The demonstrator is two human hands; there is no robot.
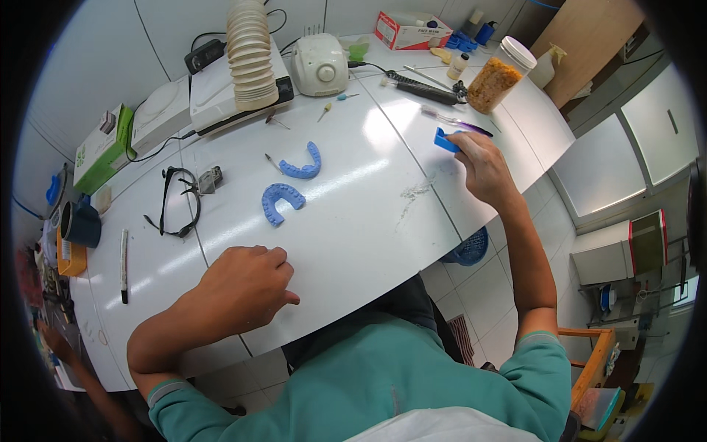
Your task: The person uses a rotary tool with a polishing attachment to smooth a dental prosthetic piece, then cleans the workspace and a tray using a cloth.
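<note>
My right hand is closed over the table's right part, pinching a small blue plastic piece whose kind I cannot make out. Below and left of it, a patch of grey dust is scattered on the white table. My left hand rests near the front edge with its fingers curled under and its thumb sticking out; nothing shows in it. Beyond that hand lie two blue horseshoe-shaped dental arch models, a nearer one and a farther one. A slim pointed bur lies beside them.
Black-framed glasses and a pen lie at left. Behind stand a ribbed hose, a white control box, and a jar of orange-brown bits. A rotary handpiece and toothbrush lie at right. Another person's arm shows lower left.
</note>
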